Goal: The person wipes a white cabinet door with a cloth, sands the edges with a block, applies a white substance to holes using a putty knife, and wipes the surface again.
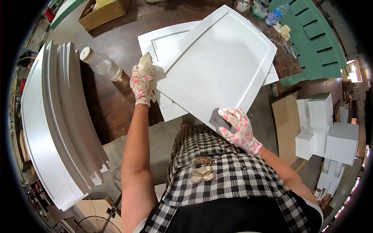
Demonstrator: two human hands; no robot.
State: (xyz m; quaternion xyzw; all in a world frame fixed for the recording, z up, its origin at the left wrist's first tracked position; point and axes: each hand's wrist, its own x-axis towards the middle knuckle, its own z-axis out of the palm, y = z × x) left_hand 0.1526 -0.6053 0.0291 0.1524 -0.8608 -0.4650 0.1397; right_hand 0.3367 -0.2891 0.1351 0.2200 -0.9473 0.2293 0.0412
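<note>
A white panel (221, 54) with a raised frame lies askew on top of another white panel (171, 33). My left hand (142, 83), in a floral-patterned glove, is closed on a crumpled whitish cloth (145, 64) beside the panels' left edge. My right hand (240, 130), gloved alike, grips a grey sanding block (222, 121) against the near edge of the upper panel. Part of the block is hidden by my fingers.
Several white panels (35, 105) stand stacked at the left. A glass jar (101, 64) lies tilted on the dark table (112, 126). Farther back are a cardboard box (105, 15) and a plastic bottle (276, 14). Green slatted panels (311, 35) and white boxes (342, 143) occupy the right.
</note>
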